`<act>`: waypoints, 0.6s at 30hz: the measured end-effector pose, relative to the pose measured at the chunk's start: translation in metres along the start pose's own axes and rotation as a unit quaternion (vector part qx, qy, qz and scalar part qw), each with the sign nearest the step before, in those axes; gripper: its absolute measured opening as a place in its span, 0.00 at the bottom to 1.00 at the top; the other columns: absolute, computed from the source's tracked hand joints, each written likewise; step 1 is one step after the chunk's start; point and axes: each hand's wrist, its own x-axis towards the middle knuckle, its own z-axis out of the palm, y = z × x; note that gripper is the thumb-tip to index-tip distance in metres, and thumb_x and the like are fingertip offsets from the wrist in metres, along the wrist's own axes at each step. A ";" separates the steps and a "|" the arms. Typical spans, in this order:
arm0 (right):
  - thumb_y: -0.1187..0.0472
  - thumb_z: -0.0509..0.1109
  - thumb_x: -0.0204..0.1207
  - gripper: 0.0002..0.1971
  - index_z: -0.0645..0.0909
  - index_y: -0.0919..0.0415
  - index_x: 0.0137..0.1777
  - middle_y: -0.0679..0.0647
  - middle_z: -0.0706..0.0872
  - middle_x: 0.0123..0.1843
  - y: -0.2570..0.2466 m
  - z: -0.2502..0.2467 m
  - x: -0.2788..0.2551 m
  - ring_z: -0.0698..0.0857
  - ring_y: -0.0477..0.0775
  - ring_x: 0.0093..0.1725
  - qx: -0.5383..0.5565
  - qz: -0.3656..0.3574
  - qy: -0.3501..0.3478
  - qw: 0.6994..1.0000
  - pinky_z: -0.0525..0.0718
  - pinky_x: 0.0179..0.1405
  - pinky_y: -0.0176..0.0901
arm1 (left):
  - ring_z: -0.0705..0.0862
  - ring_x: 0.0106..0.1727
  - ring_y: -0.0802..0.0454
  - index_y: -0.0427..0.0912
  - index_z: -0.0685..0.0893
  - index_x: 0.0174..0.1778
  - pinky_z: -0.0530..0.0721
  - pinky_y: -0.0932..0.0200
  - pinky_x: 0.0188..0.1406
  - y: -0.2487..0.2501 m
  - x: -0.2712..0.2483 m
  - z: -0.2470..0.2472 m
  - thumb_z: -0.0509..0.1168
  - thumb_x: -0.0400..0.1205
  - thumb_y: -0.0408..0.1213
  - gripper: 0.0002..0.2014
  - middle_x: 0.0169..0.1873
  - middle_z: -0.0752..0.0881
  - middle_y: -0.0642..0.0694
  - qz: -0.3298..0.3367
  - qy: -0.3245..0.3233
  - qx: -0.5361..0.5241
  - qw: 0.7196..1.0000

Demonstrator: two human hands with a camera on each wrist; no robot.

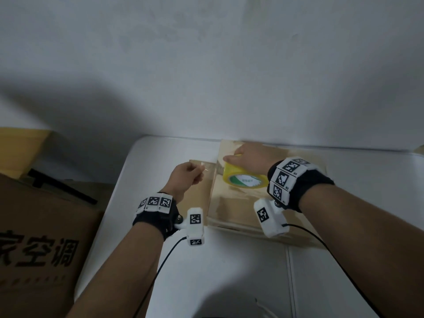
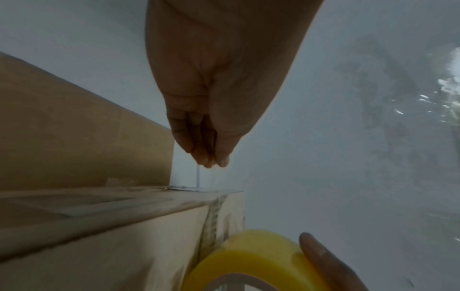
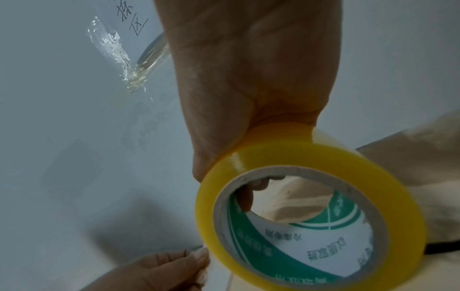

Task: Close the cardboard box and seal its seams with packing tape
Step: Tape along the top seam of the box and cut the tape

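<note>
At about 9 o'clock from the person a big brown box with printed letters [image 1: 41,237] stands beside the white table [image 1: 229,271]. The left hand [image 1: 185,177] pinches the loose end of clear tape [image 1: 207,167]; only the left wrist view shows the fingertips [image 2: 209,159] pressed tight together. At 12 o'clock the cardboard box [image 1: 231,203] lies shut on the table. The right hand [image 1: 250,157] grips the yellow tape roll [image 1: 244,179] on top of it, and only the right wrist view shows a finger hooked inside the roll's ring.
</note>
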 end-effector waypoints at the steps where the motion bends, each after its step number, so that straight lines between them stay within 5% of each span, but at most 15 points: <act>1: 0.36 0.59 0.80 0.29 0.81 0.58 0.68 0.56 0.84 0.66 -0.002 0.000 0.001 0.83 0.58 0.60 -0.004 0.004 -0.001 1.000 0.76 0.50 0.46 | 0.80 0.35 0.54 0.37 0.82 0.42 0.82 0.62 0.41 -0.003 0.002 0.001 0.66 0.84 0.38 0.08 0.34 0.83 0.45 -0.002 0.003 -0.007 1.000; 10: 0.38 0.59 0.80 0.30 0.78 0.59 0.72 0.56 0.82 0.69 -0.008 -0.002 0.004 0.82 0.59 0.63 -0.004 0.025 -0.012 1.000 0.76 0.53 0.46 | 0.75 0.31 0.54 0.39 0.76 0.40 0.77 0.61 0.38 -0.027 0.014 0.024 0.63 0.85 0.38 0.09 0.30 0.79 0.46 -0.056 0.033 -0.053 0.996; 14: 0.37 0.59 0.80 0.29 0.79 0.58 0.71 0.55 0.84 0.67 -0.008 -0.002 0.003 0.83 0.58 0.61 -0.006 0.029 -0.005 1.000 0.73 0.45 0.43 | 0.73 0.32 0.53 0.42 0.72 0.37 0.76 0.62 0.34 -0.033 0.012 0.043 0.60 0.86 0.35 0.11 0.30 0.77 0.46 -0.105 0.015 -0.122 0.987; 18: 0.38 0.59 0.81 0.28 0.82 0.58 0.67 0.55 0.85 0.63 -0.008 0.000 0.002 0.84 0.58 0.59 -0.019 0.029 -0.003 0.999 0.68 0.31 0.36 | 0.78 0.34 0.52 0.44 0.73 0.44 0.79 0.57 0.30 -0.036 0.008 0.055 0.59 0.87 0.44 0.09 0.39 0.82 0.44 -0.144 0.008 -0.130 0.981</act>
